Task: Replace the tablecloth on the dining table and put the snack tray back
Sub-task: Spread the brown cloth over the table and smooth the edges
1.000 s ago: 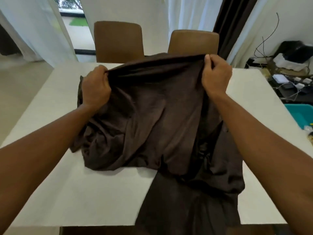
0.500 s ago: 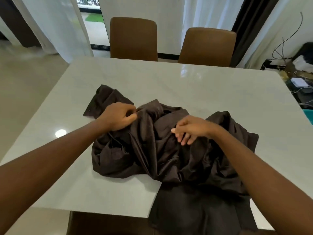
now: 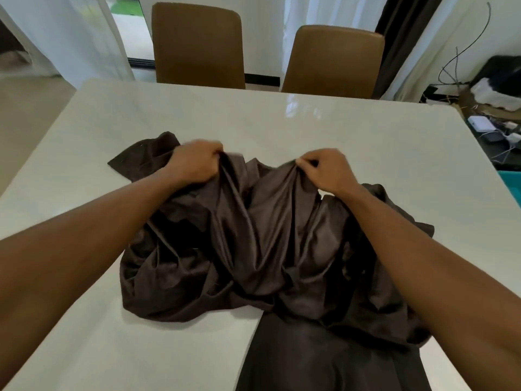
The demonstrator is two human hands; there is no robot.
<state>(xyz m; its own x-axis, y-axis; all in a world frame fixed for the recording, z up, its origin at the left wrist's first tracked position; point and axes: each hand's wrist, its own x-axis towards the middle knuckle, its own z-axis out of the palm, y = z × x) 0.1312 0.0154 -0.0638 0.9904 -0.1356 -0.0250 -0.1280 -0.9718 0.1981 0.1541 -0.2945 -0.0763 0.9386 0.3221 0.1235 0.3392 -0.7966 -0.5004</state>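
Observation:
A dark brown tablecloth (image 3: 253, 249) lies bunched in a heap on the near half of the white dining table (image 3: 197, 114). Part of the cloth hangs over the near edge. My left hand (image 3: 194, 162) grips a fold at the heap's far left. My right hand (image 3: 324, 170) pinches another fold at its far right. Both folds are lifted a little off the pile. One corner of the cloth lies flat on the table to the left of my left hand. No snack tray is in view.
Two brown chairs (image 3: 197, 43) (image 3: 332, 60) stand at the table's far side. White curtains (image 3: 64, 32) hang behind. On the floor at the right lie cables and small devices (image 3: 485, 125), and a teal box edge (image 3: 510, 184) shows.
A second ago both hands held the cloth's edge raised and spread. They dropped it onto the heap, and now they grip new folds farther apart and lift them slightly.

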